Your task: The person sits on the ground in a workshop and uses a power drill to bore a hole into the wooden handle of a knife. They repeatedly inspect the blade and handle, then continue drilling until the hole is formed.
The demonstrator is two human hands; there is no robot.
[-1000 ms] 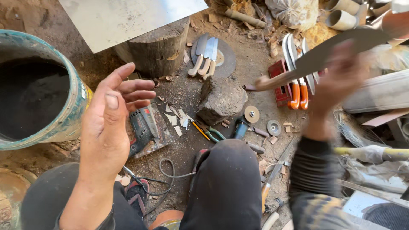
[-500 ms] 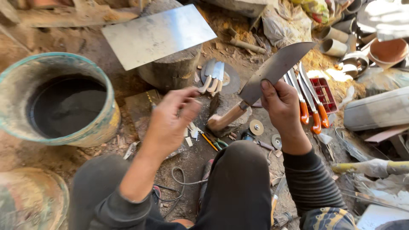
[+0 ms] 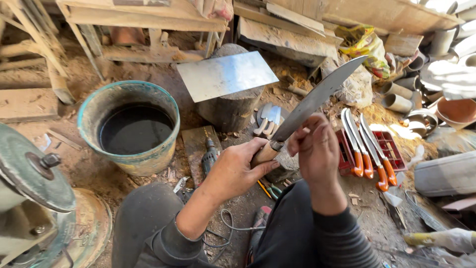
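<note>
1. The large knife (image 3: 317, 99) is in the air in front of the person, above the knees. Its long grey blade points up and away to the right, and its wooden handle is down by the hands.
2. The left hand (image 3: 238, 168) is closed around the wooden handle and carries the knife.
3. The right hand (image 3: 317, 151) is just right of the left hand. Its fingers are bent and touch the blade close to the handle; it seems to pinch the blade, but I cannot tell how firmly.
4. Right of the right hand, a row of knives with orange handles (image 3: 369, 166) lies on the ground beside a red crate (image 3: 389, 144).
5. Beyond the hands stands a tree stump (image 3: 233, 109) with a flat metal sheet (image 3: 225, 74) on top. Left of the left hand is a bucket of dark liquid (image 3: 131, 129), and further left a grinding wheel (image 3: 29, 168).
6. A power tool (image 3: 210, 154) and its cable (image 3: 228, 226) lie on the ground under the left hand.
7. The risk, as I judge it: the bare right fingers are on the blade, so a slip along the edge could cut them. If the left hand loosens, the knife could fall on the legs.
</note>
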